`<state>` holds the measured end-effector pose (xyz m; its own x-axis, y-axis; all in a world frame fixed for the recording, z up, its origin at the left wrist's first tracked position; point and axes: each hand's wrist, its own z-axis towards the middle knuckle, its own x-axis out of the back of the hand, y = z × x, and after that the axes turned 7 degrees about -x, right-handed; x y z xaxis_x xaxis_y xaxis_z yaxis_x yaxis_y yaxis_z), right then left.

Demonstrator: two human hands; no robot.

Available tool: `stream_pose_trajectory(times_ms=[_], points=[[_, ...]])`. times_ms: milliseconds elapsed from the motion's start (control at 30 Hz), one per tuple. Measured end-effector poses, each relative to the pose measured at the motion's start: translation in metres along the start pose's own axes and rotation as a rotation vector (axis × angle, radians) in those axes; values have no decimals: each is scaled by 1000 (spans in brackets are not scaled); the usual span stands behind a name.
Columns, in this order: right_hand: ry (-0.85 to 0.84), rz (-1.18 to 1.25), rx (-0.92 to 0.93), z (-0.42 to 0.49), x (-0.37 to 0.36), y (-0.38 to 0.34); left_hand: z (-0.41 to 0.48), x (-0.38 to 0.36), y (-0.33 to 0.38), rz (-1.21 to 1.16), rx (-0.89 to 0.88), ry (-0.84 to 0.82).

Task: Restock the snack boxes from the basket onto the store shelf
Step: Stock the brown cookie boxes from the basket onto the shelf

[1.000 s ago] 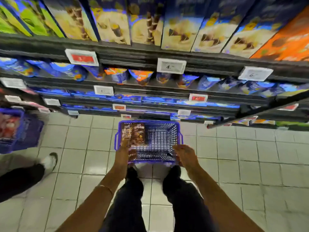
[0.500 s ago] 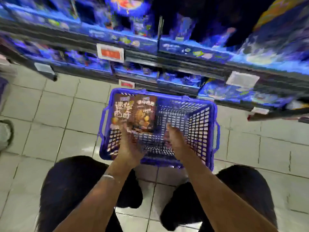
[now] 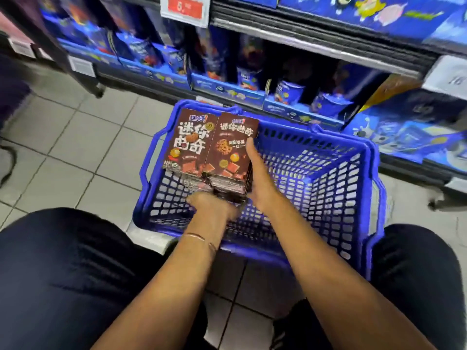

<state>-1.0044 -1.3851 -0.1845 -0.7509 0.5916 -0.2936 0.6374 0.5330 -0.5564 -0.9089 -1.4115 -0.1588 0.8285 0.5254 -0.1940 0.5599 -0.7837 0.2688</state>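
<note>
A blue plastic basket (image 3: pixel 369 157) stands on the tiled floor between my knees. In its left part lie two stacks of brown snack boxes (image 3: pixel 194 145) side by side, printed faces up. My left hand (image 3: pixel 211 205) curls round the near end of the stacks. Against the right side of the right stack lies my right hand (image 3: pixel 261 184), its thumb over the top box and its fingers hidden down the side. The store shelf (image 3: pixel 310 45) runs just behind the basket.
The lower shelves hold blue snack packs and boxes (image 3: pixel 288 92) behind blue front trays. A red price tag (image 3: pixel 185 7) hangs on the upper shelf edge. The basket's right part shows only its mesh. A shelf foot (image 3: pixel 99 92) stands on the floor at left.
I have sunk low over the basket, so it fills the view. Both hands went from its near rim to the box stacks and now hold them.
</note>
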Motion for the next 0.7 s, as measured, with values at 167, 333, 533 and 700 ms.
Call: stream_pose_trajectory(times_ms=[167, 333, 533, 700], points=[[82, -58, 12, -4, -12, -1, -16, -1, -1, 2, 7, -75], [106, 5, 64, 7, -6, 7, -19, -2, 0, -19, -25, -124], [47, 17, -10, 11, 11, 10, -19, -6, -8, -24, -34, -125], [37, -160, -51, 4, 34, 18, -8, -3, -18, 44, 17, -48]])
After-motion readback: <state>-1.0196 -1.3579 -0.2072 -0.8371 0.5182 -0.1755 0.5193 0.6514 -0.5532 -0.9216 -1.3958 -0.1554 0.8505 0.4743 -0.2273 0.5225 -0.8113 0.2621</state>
